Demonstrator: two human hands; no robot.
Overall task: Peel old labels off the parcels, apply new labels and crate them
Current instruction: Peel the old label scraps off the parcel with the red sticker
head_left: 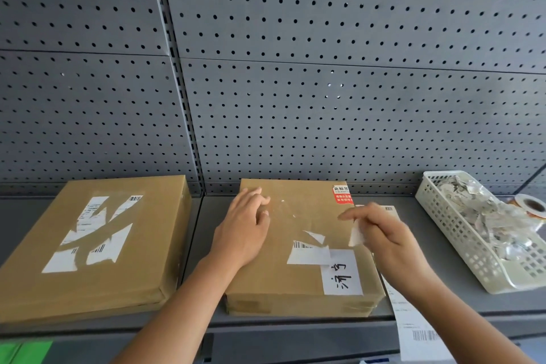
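Observation:
A flat brown parcel (295,275) lies on the grey shelf in front of me. It carries torn remains of a white barcode label (307,253), a white handwritten label (342,272) and a red sticker (342,195). My left hand (245,228) rests on the parcel's far left part with relaxed fingers. My right hand (384,233) hovers over the parcel's right side and pinches a torn white label scrap (356,235). A second brown parcel (94,245) with a ripped white label lies to the left.
A white slotted basket (461,242) full of peeled label scraps stands at the right, with a label roll (531,205) behind it. A long white label sheet (419,331) hangs over the shelf edge beside the parcel. Grey pegboard (325,68) backs the shelf.

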